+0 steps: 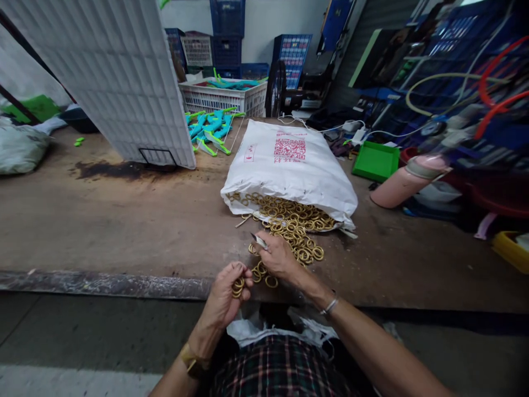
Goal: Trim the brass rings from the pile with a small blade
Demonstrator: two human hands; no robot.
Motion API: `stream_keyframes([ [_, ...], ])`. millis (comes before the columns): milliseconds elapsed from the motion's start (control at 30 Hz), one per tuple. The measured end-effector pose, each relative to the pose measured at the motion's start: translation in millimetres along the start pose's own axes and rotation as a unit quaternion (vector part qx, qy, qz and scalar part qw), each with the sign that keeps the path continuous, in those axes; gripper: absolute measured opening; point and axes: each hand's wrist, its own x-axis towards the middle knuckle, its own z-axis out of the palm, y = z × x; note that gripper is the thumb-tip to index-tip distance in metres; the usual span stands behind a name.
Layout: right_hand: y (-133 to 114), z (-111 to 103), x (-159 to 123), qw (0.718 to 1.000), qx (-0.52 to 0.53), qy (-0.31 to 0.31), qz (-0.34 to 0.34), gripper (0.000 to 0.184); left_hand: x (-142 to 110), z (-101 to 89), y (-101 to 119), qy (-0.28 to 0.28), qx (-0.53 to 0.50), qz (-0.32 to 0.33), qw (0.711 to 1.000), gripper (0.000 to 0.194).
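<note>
A white sack (291, 165) lies on its side on the brown worktable (124, 220), spilling a heap of brass-coloured rings (295, 223) toward me. My left hand (226, 295) is closed round a small stack of these rings at the table's near edge. My right hand (276, 256) rests on the near end of the heap, its fingers curled on a small silvery tool that sticks up beside several loose rings.
A white ribbed panel (115, 71) leans at the back left. Behind it are teal plastic parts (210, 129), a white crate (225, 96) and blue crates (291, 55). A green tray (376, 161), a pink bottle (407, 182) and hoses sit at the right.
</note>
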Motion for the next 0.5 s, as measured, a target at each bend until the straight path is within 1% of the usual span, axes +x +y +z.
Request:
stream_keyframes([
  [100, -0.9, -5.8, -15.7, 0.995, 0.102, 0.000, -0.002, 0.023, 1.4, 6.5, -2.3, 0.016, 0.063, 0.027, 0.998, 0.035],
  [167, -1.1, -6.5, -25.9, 0.991, 0.134, -0.003, 0.004, 0.024, 2.0, 10.0, -6.2, 0.010, 0.101, 0.034, 0.994, 0.036],
  [333, -0.4, 0.3, -43.4, 0.989, 0.150, -0.004, 0.002, 0.018, 2.3, 13.7, -16.1, -0.029, 0.178, 0.018, 0.983, 0.036],
  [433, -1.3, 2.0, -48.3, 0.988, 0.157, 0.002, 0.002, 0.014, 0.8, 14.1, -18.8, -0.031, 0.198, 0.019, 0.979, 0.034],
  [500, -2.6, 0.2, -50.1, 0.986, 0.162, 0.006, 0.022, 0.014, -1.2, 15.2, -19.9, -0.023, 0.224, 0.036, 0.974, 0.032],
])
